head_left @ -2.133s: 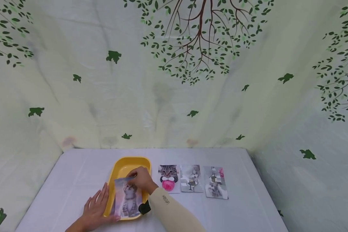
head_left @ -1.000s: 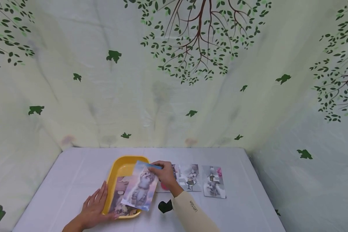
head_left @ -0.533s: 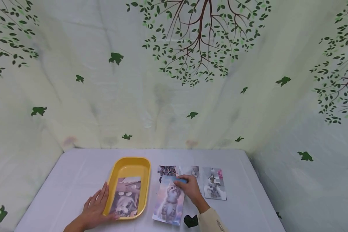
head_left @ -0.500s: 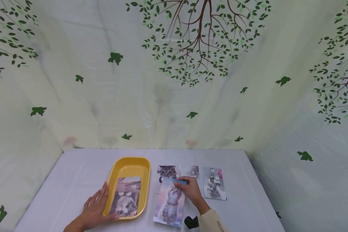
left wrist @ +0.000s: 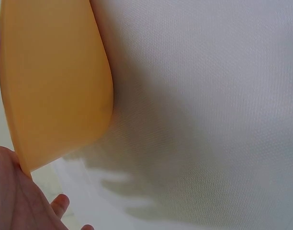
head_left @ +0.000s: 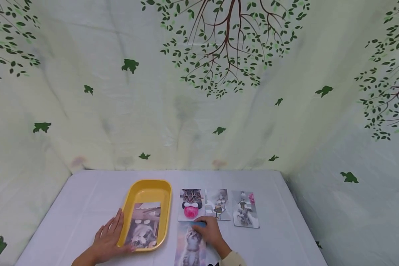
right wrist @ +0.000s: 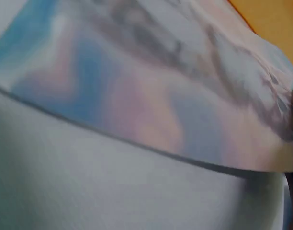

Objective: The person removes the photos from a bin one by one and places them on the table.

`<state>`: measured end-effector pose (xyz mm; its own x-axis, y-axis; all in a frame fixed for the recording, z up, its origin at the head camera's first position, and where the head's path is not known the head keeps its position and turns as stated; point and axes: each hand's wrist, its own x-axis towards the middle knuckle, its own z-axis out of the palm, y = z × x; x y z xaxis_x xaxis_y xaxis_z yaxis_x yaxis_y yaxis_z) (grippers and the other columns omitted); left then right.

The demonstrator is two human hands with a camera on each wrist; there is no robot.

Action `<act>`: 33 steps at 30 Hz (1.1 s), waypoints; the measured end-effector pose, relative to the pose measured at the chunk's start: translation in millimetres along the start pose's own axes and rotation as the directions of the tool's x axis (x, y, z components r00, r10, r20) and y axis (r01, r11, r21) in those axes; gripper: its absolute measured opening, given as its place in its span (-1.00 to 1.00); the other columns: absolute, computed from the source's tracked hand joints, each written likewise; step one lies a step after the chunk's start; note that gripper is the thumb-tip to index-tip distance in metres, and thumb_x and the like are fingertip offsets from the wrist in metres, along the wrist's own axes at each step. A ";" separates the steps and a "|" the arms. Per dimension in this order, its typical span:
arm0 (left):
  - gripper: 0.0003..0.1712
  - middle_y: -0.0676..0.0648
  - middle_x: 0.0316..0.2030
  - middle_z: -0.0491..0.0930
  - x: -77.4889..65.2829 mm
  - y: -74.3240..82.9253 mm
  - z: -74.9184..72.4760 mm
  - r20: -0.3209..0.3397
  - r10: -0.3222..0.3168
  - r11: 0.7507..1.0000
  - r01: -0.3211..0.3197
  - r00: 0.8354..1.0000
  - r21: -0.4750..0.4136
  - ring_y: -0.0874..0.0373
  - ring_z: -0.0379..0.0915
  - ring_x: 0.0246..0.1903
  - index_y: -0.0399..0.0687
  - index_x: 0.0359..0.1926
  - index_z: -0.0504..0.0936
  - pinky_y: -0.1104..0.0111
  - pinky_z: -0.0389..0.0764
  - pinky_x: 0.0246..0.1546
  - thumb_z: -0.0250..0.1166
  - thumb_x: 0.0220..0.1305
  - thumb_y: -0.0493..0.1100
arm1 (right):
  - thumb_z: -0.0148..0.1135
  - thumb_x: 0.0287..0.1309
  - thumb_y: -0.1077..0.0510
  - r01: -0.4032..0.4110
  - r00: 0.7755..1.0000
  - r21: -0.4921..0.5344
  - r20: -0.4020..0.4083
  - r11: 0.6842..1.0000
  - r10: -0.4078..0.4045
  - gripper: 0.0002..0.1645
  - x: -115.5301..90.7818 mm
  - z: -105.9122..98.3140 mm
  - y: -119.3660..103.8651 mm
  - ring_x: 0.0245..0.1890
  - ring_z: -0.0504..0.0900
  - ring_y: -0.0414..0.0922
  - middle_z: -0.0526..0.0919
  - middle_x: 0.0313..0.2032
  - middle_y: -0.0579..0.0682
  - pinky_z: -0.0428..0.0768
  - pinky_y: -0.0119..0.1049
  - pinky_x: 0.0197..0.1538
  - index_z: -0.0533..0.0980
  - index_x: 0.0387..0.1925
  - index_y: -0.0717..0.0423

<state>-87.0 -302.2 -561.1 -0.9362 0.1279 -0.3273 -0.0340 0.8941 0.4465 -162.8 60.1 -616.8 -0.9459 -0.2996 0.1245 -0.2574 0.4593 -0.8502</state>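
Note:
My right hand (head_left: 210,233) pinches the upper edge of a kitten picture card (head_left: 189,251) between thumb and fingers. The card has a pink and blue background. It lies just in front of the card with a tabby cat and pink ball (head_left: 191,207), its lower end cut off by the frame. In the right wrist view the kitten card (right wrist: 137,105) bends slightly over the white cloth. My left hand (head_left: 108,238) rests against the left side of a yellow tray (head_left: 147,192), fingers straight, thumb at the near rim. Inside the tray lies another card (head_left: 143,231), showing an animal with round glasses.
Right of the tabby card, in the same row, lie a pale grey picture card (head_left: 218,205) and a similar card with a pink patch (head_left: 245,210). A white cloth covers the table (head_left: 269,244). Behind it hangs a curtain (head_left: 186,122) with printed leaves.
My right hand has lifted the kitten card out of the tray, uncovering the card beneath, and carried it right, then down below the tabby card. My left hand has stayed at the tray.

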 end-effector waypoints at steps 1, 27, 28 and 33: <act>0.49 -0.33 0.47 -0.42 -0.2 0.0 0.0 -0.001 0.001 1.000 -0.001 1.000 0.001 -0.43 -0.26 0.34 -0.43 0.44 -0.37 -0.40 -0.27 0.18 0.29 -0.04 0.45 | 0.46 -0.02 0.16 -0.005 1.000 -0.003 -0.003 1.000 0.005 -0.86 -0.7 2.1 -0.7 -0.30 0.62 -0.26 0.72 -0.40 -0.12 0.55 -0.36 -0.17 0.70 -0.37 0.12; 0.49 -0.36 0.46 -0.41 -1.5 0.8 -1.8 0.008 0.011 1.000 -0.011 1.000 -0.005 -0.41 -0.28 0.34 -0.44 0.43 -0.39 -0.39 -0.25 0.19 0.31 -0.02 0.42 | 0.42 -0.06 0.34 0.196 0.975 -0.090 -0.087 0.976 -0.204 -0.79 3.9 11.4 -12.7 -0.27 0.61 -0.20 0.66 -0.32 -0.12 0.58 -0.25 -0.13 0.67 -0.29 0.13; 0.49 -0.36 0.46 -0.41 -1.4 0.6 -1.7 0.007 0.011 1.000 -0.011 1.000 -0.009 -0.41 -0.28 0.34 -0.44 0.43 -0.39 -0.39 -0.26 0.19 0.31 -0.02 0.42 | 0.41 -0.07 0.37 0.238 0.964 -0.077 -0.102 0.968 -0.245 -0.79 6.5 12.0 -15.8 -0.31 0.62 -0.19 0.67 -0.34 -0.08 0.60 -0.26 -0.18 0.66 -0.30 0.16; 0.49 -0.34 0.47 -0.42 -2.1 -0.3 -1.0 -0.013 0.018 1.000 -0.018 1.000 -0.010 -0.41 -0.27 0.34 -0.43 0.44 -0.39 -0.39 -0.25 0.18 0.31 -0.03 0.42 | 0.39 -0.06 0.42 0.340 0.934 0.005 -0.120 0.941 -0.337 -0.79 23.9 18.1 -37.9 -0.33 0.65 -0.16 0.71 -0.35 0.00 0.63 -0.32 -0.22 0.65 -0.31 0.20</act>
<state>-85.3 -303.1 -559.8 -0.9410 0.1387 -0.3087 -0.0202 0.8874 0.4605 -172.0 20.4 -590.9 -0.8205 -0.3338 0.4640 -0.5623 0.3256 -0.7601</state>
